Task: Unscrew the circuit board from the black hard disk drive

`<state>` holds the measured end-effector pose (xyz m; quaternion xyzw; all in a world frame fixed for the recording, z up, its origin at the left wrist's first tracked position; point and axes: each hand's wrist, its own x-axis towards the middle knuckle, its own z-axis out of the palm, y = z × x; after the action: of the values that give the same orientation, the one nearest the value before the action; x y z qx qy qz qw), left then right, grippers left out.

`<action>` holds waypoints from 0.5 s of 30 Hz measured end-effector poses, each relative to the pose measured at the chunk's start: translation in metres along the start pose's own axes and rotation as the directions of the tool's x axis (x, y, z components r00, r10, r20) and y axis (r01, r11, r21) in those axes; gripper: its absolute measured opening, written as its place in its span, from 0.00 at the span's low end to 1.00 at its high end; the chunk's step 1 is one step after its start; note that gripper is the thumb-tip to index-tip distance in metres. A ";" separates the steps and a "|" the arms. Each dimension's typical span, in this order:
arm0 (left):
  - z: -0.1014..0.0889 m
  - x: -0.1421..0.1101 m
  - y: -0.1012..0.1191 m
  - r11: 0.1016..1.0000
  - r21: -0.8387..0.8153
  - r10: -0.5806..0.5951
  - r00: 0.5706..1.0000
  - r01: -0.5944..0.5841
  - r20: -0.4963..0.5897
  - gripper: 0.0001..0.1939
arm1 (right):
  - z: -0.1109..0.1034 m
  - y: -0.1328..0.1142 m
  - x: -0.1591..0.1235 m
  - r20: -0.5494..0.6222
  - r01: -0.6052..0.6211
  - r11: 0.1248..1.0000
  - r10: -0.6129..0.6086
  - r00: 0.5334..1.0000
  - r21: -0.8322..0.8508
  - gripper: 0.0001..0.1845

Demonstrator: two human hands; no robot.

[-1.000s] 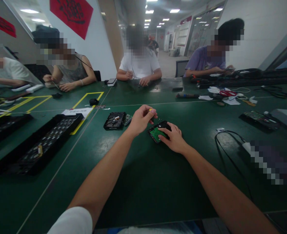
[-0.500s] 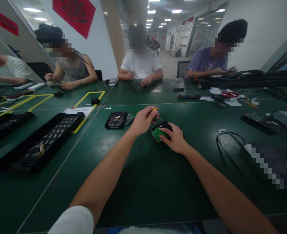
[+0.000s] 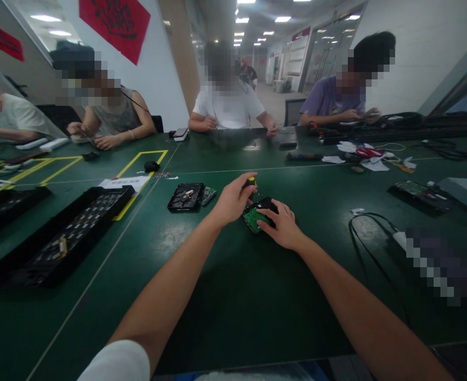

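In the head view a black hard drive [image 3: 252, 221] with a green circuit board facing up lies on the green table. My right hand [image 3: 284, 225] grips it, thumb over the board and fingers along its right edge. My left hand [image 3: 233, 200] is closed around a small screwdriver [image 3: 251, 181], whose yellow cap shows above the fingers. The tool stands roughly upright at the drive's far left corner; its tip is hidden. A few tiny bits lie just beyond the drive. To the left sits another black drive [image 3: 185, 197], with a loose circuit board [image 3: 208, 196] beside it.
Long black trays [image 3: 78, 227] stand on the left near a white paper label [image 3: 124, 183]. On the right are an opened device [image 3: 420, 194], a grey box [image 3: 466, 196] and a black cable [image 3: 370, 254]. Several people sit across the table [image 3: 233, 296].
The view has shifted slightly. My left hand has turned a little around the screwdriver, and more of its yellow cap shows. The person opposite has moved one hand outward.
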<state>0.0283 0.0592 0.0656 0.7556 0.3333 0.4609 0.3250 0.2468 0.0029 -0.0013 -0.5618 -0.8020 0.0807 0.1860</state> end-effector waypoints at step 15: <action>0.004 -0.002 -0.010 0.988 0.144 0.068 0.994 -0.055 -0.086 0.23 | 0.004 0.004 0.001 -0.002 0.004 1.000 -0.004 1.000 -0.009 0.28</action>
<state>0.0288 0.0625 0.0550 0.7649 0.3562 0.4798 0.2406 0.2482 0.0053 -0.0058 -0.5612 -0.8033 0.0764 0.1843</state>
